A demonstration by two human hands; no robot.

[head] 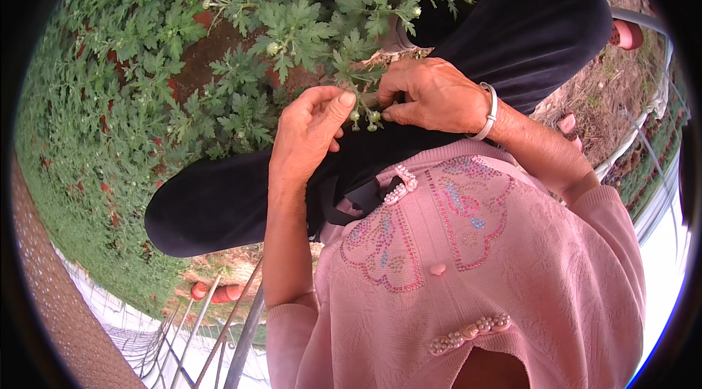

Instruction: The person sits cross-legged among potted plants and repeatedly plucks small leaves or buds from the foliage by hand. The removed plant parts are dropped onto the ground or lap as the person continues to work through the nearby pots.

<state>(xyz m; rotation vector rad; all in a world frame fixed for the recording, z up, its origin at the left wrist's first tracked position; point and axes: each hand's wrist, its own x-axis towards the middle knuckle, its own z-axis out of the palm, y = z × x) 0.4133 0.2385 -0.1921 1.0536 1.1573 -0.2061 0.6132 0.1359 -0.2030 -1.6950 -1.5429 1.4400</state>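
Observation:
A leafy chrysanthemum plant (301,27) with pale green buds stands before my knees. One budded stem tip (370,117) hangs over my lap between my two hands. My left hand (312,126) is at its left, thumb and index fingertip pinched together at the stem beside the small buds. My right hand (433,95), with a pale bangle (490,112) on the wrist, is curled at the other side, its fingers closed on the stem and its thumb tip near the buds. The exact grip of the right fingers is partly hidden.
Dense rows of similar potted plants (98,115) spread to the left. Red-brown pots (225,293) lie on the ground at the lower left, near metal poles (244,339). Another red pot (627,35) is beyond my right knee. Dry straw-like ground (592,82) lies at the right.

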